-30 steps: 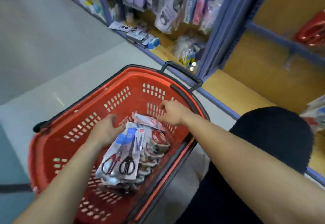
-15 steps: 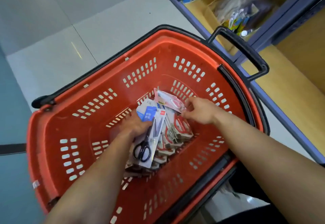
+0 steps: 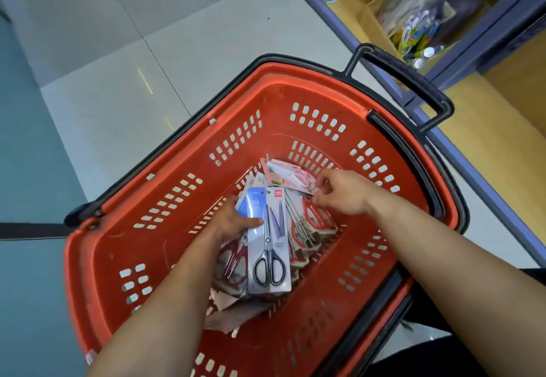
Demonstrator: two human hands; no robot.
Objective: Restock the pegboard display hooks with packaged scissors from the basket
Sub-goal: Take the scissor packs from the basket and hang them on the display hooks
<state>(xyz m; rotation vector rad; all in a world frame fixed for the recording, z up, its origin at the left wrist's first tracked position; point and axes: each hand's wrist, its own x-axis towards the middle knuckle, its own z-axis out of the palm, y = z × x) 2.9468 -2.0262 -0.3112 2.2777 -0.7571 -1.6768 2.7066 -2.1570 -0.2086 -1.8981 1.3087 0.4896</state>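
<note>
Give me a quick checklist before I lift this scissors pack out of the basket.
1. Left hand grips black-handled scissors pack: ok.
2. That pack lies on top, nothing covering it: ok.
3. Right hand pinching pink pack: cannot tell.
4. Way up past the basket rim open: ok.
5. Pegboard hooks in view: not ok, out of frame.

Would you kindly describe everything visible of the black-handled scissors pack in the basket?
The scissors pack is a card with a blue-and-white top, a red logo and a clear cover over steel-bladed, black-handled scissors, blades closed, handles towards the viewer. It sits on top of the other packs in the red basket. The left hand grips its upper left edge, thumb on top; the right hand pinches a pink pack beyond it.
</note>
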